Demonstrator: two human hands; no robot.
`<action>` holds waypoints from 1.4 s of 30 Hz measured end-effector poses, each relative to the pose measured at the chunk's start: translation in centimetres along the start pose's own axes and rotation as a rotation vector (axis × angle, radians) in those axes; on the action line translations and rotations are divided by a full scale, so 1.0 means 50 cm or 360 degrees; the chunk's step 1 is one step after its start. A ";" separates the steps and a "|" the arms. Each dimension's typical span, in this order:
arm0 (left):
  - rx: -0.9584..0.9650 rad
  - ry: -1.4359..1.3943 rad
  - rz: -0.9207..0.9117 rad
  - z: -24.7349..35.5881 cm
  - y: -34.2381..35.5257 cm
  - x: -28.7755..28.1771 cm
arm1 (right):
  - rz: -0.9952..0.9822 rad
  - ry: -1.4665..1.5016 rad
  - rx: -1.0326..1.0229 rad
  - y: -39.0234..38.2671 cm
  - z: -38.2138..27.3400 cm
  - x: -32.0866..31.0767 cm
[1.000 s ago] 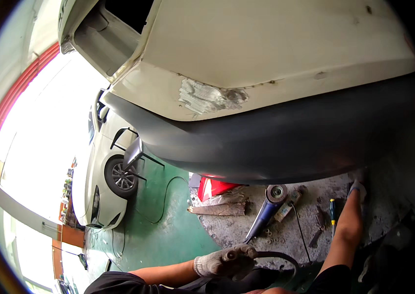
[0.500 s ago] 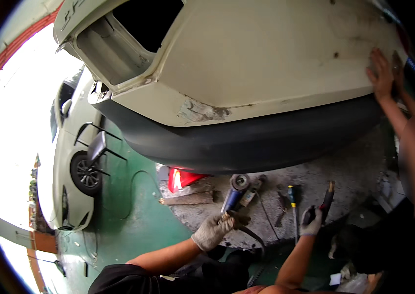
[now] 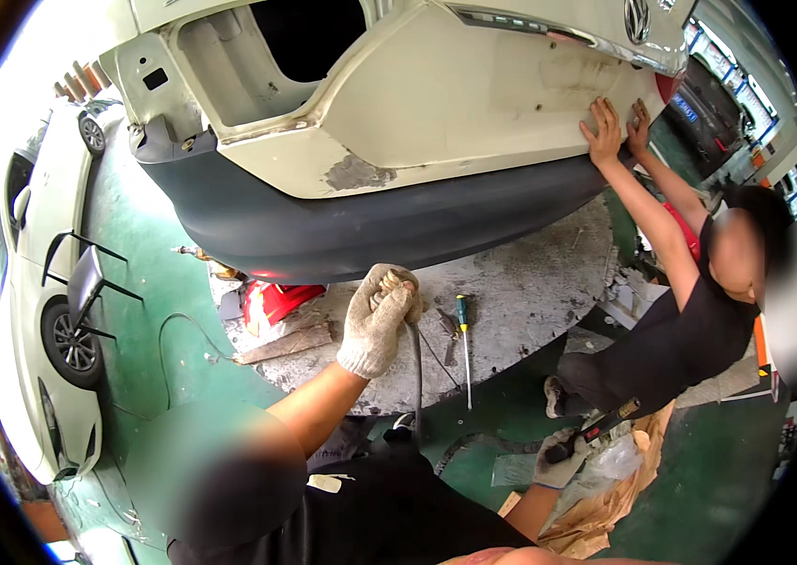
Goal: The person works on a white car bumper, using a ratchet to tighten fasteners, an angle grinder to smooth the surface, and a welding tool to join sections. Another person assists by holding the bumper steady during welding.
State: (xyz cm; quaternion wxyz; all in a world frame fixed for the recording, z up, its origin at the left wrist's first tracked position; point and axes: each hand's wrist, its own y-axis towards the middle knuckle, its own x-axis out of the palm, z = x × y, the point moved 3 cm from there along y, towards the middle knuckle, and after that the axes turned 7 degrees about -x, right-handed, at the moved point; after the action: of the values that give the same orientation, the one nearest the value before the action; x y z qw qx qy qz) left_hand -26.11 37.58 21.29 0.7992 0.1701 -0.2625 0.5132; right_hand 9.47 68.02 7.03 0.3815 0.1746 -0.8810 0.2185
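A pale car body panel (image 3: 445, 104) with a bare, scraped patch (image 3: 358, 173) faces me above a dark bumper (image 3: 361, 231). My left hand (image 3: 375, 320), in a whitish work glove, is raised just under the bumper, its fingers curled around a black cord (image 3: 418, 386) that hangs from it. Whatever else lies in or behind that fist is hidden. Low on the right, my gloved right hand (image 3: 558, 459) grips a black-and-red gun-like tool (image 3: 608, 423); a thick black cable (image 3: 483, 441) runs from its side.
A co-worker (image 3: 671, 320) presses both bare hands (image 3: 604, 130) on the panel's right end. Below the bumper, a round grey surface (image 3: 549, 273) bears a red tail light (image 3: 281, 303), a worn strip (image 3: 285, 345) and a screwdriver (image 3: 463, 325). Left stand a black stool (image 3: 87, 281) and a white car (image 3: 40, 254).
The view has shifted, showing more of the co-worker. My left hand has risen toward the bumper; the blue round-headed tool it held no longer shows. My right hand has lowered with its tool.
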 end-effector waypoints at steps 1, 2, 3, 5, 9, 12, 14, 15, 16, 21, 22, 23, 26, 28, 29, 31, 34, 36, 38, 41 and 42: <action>-0.0021 -0.0016 -0.0056 0.003 -0.003 0.001 | -0.0015 -0.0050 -0.0066 -0.013 -0.016 0.027; -0.0102 0.0081 -0.0098 0.014 -0.008 0.002 | -0.0073 -0.0084 -0.0138 -0.024 -0.029 0.059; -0.0041 0.0012 -0.0100 0.016 -0.009 0.001 | -0.0128 -0.0116 -0.0154 -0.034 -0.043 0.091; 0.0062 -0.0115 -0.0105 0.011 -0.005 0.001 | -0.0218 -0.0178 -0.0181 -0.061 -0.061 0.144; -0.0054 -0.0163 -0.0145 0.037 -0.002 -0.010 | -0.0325 -0.0455 -0.0451 -0.110 -0.099 0.205; -0.0259 -0.0734 -0.0284 0.026 0.029 -0.037 | -0.0240 -0.0510 -0.0690 -0.135 -0.131 0.240; -0.0353 -0.0912 -0.0242 0.032 0.048 -0.041 | -0.0377 -0.0466 -0.0698 -0.140 -0.156 0.246; -0.0372 -0.0751 -0.0129 0.031 0.053 -0.037 | -0.0387 -0.0461 -0.0684 -0.153 -0.154 0.266; -0.0388 -0.0590 -0.0018 0.028 0.056 -0.029 | -0.0397 -0.0456 -0.0670 -0.169 -0.154 0.290; -0.0529 -0.0815 -0.0289 0.018 0.084 -0.017 | -0.0340 -0.0336 -0.0763 -0.209 -0.156 0.329; -0.0519 -0.0789 -0.0329 0.008 0.101 -0.020 | -0.0328 -0.0289 -0.0790 -0.205 -0.163 0.323; -0.0443 -0.0531 -0.0363 -0.004 0.114 -0.015 | -0.0347 -0.0294 -0.0887 -0.210 -0.169 0.321; -0.0278 -0.0169 -0.0458 -0.049 0.139 0.026 | -0.0518 -0.0070 -0.1112 -0.205 -0.186 0.356; -0.0238 0.0089 -0.0426 -0.063 0.161 0.052 | -0.0664 0.0367 -0.1142 -0.188 -0.222 0.378; -0.0214 0.0220 -0.0396 -0.065 0.177 0.064 | -0.0737 0.0589 -0.1140 -0.178 -0.241 0.389; -0.0216 0.0666 -0.0168 -0.043 0.223 0.103 | -0.0824 0.0661 -0.1090 -0.152 -0.265 0.386; -0.0075 0.1184 0.0213 -0.043 0.288 0.119 | -0.0441 -0.0176 -0.1515 -0.125 -0.258 0.368; -0.0120 0.1118 0.0213 -0.018 0.291 0.148 | -0.1060 0.0039 -0.1216 -0.117 -0.248 0.409; -0.0219 0.1040 0.0244 -0.015 0.311 0.145 | -0.1317 0.0312 -0.0982 -0.097 -0.249 0.430; -0.0131 0.0888 0.0323 -0.017 0.305 0.142 | -0.1227 0.0293 -0.1004 -0.058 -0.252 0.427; -0.0084 0.0843 0.0395 -0.025 0.307 0.142 | -0.1246 0.0184 -0.0993 -0.051 -0.240 0.433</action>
State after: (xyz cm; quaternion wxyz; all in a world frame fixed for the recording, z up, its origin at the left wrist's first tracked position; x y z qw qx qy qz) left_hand -37.38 49.84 24.53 0.7752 -0.0239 -0.0768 0.6265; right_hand 3.84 69.04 31.25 0.5171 0.3573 -0.7501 -0.2056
